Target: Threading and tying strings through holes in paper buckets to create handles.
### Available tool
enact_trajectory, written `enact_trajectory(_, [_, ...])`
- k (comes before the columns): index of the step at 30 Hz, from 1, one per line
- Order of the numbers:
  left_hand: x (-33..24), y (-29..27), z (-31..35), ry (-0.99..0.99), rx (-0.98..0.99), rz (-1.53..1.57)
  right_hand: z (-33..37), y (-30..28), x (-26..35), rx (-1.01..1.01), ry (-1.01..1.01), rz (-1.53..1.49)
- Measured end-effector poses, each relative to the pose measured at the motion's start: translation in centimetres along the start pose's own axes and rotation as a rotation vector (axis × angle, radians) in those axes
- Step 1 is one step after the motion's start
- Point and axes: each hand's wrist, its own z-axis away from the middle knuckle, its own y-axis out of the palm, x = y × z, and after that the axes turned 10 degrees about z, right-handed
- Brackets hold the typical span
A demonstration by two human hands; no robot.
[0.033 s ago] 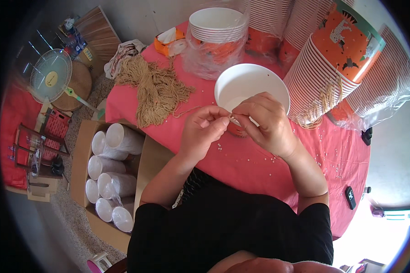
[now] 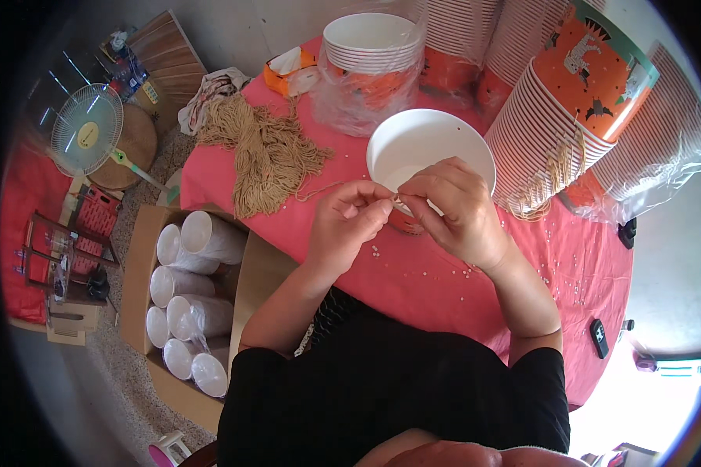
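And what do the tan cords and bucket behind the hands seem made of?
Tan cords: probably paper or plant fibre, matte, from their dull, crinkled strands. Bucket: coated paperboard or plastic, smooth; the even white inner wall leaves it open.

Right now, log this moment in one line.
left hand, right hand: fingers close together near white bucket | anything held: unclear | tan cords: heaped on pink tablecloth, left of bucket

Left head-worn fisheye: looks down over black shirt (image 2: 397,373) toward fingers (image 2: 372,219), pink table (image 2: 413,292), close range.
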Motion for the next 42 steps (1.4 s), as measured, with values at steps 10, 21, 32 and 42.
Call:
enact_trajectory(10, [0.3,0.1,-0.5,0.171,-0.002,-0.117,0.3,-0.1,-0.2,0.013,-0.007,-0.009])
enact_trajectory(21, [0.0,1.2,-0.8,0.357,0.004,-0.45,0.5,-0.3,0.0,-0.008,0.163,-0.211])
enact_trajectory(32, [0.2,1.2,-1.2,0.459,-0.032,-0.533,0.7,-1.1,0.2,0.163,0.389,-0.363])
enact_trajectory(42, [0.2,0.6,-1.3,0.473,0.043,-0.607,0.6,-1.1,0.3,0.209,0.486,-0.455])
